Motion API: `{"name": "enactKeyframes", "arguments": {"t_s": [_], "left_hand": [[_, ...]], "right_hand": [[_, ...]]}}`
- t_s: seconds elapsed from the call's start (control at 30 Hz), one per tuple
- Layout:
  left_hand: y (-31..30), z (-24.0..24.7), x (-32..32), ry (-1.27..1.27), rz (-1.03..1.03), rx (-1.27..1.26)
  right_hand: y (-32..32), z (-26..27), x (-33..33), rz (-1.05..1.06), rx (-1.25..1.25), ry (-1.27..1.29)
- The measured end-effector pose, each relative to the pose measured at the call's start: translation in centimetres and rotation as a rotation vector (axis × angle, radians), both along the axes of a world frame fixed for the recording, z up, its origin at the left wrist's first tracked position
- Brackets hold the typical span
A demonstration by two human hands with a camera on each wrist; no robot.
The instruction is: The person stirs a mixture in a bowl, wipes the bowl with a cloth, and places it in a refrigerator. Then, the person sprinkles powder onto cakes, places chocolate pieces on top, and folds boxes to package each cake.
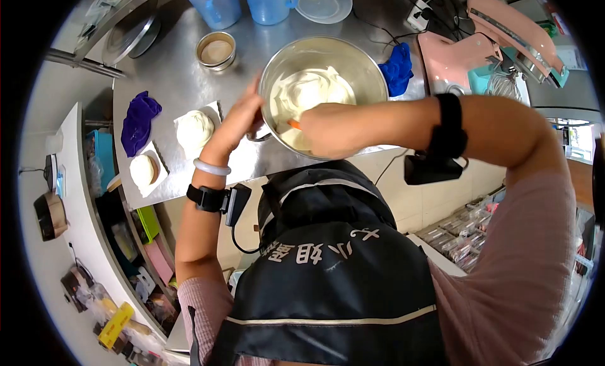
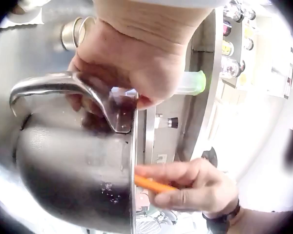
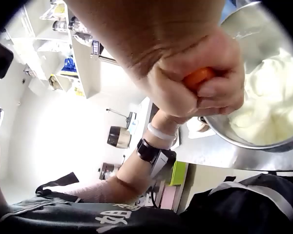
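Observation:
A steel bowl (image 1: 372, 69) holds pale, thick cream (image 1: 310, 92) in soft folds. The right hand (image 1: 334, 129) reaches over its near side, fingers curled round an orange handle (image 1: 293, 123); the tool's lower end is hidden. In the right wrist view the handle's end (image 3: 199, 78) pokes out of the fist (image 3: 200, 80). At the bowl's left side the left hand (image 1: 244, 114) grips the rim by the metal handle (image 1: 259, 138). The left wrist view shows that hand (image 2: 132, 63) over the bowl's looped handle (image 2: 53, 84), with the right hand (image 2: 200, 187) across the rim.
Left of the bowl are a small round tin (image 1: 216, 52), two white pieces on paper (image 1: 195, 129) and a purple cloth (image 1: 140, 121). Blue jugs (image 1: 268, 3) stand behind. To the right lie a blue cloth (image 1: 397, 69) and a pink stand mixer (image 1: 444, 63).

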State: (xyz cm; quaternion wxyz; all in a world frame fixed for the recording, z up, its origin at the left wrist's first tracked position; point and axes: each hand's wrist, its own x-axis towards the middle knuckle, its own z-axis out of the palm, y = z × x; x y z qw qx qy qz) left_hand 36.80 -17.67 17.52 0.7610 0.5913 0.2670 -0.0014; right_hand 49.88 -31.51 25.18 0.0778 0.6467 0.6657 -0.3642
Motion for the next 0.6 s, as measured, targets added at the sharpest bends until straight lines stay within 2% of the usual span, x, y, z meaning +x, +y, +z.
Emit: {"name": "enactKeyframes", "arguments": {"t_s": [0.03, 0.07, 0.13, 0.2, 0.23, 0.3, 0.4, 0.47, 0.5, 0.57, 0.6], "left_hand": [[0.1, 0.1, 0.3, -0.046, 0.133, -0.029], [0.0, -0.1, 0.2, -0.049, 0.134, -0.035], [-0.1, -0.6, -0.4, -0.195, 0.162, 0.208], [-0.9, -2.4, -1.2, -0.168, 0.102, 0.292], [-1.3, -2.3, -1.4, -0.149, 0.043, 0.387], [-1.8, -1.7, -1.5, -0.096, 0.089, 0.322], [-1.6, -2.1, -1.1, -0.148, 0.052, 0.387], [-0.7, -3.2, -1.0, -0.093, 0.071, 0.397], [-0.3, -3.1, -1.1, -0.087, 0.060, 0.400], [0.4, -2.6, -1.1, -0.002, 0.004, 0.359], [0.1, -2.7, -0.8, -0.041, 0.041, 0.415]], "right_hand": [[-1.0, 0.5, 1.1, -0.173, -0.099, 0.094], [-2.2, 1.1, 2.2, -0.346, -0.200, 0.192], [-3.8, 2.8, 5.3, -1.028, -0.425, 0.540], [-5.8, 3.4, 7.9, -1.471, -0.493, 0.953], [-6.1, 3.4, 9.1, -1.469, -0.497, 0.954], [-6.3, 3.2, 11.1, -1.687, -0.418, 1.091], [-3.1, 3.9, 12.7, -1.775, -0.375, 1.029], [-0.2, 4.6, 12.3, -1.488, -0.498, 0.845], [1.2, 3.1, 13.6, -1.476, -0.564, 0.902], [3.1, 1.9, 11.9, -1.470, -0.614, 0.972], [3.6, 2.1, 10.1, -1.054, -0.419, 0.816]]}}
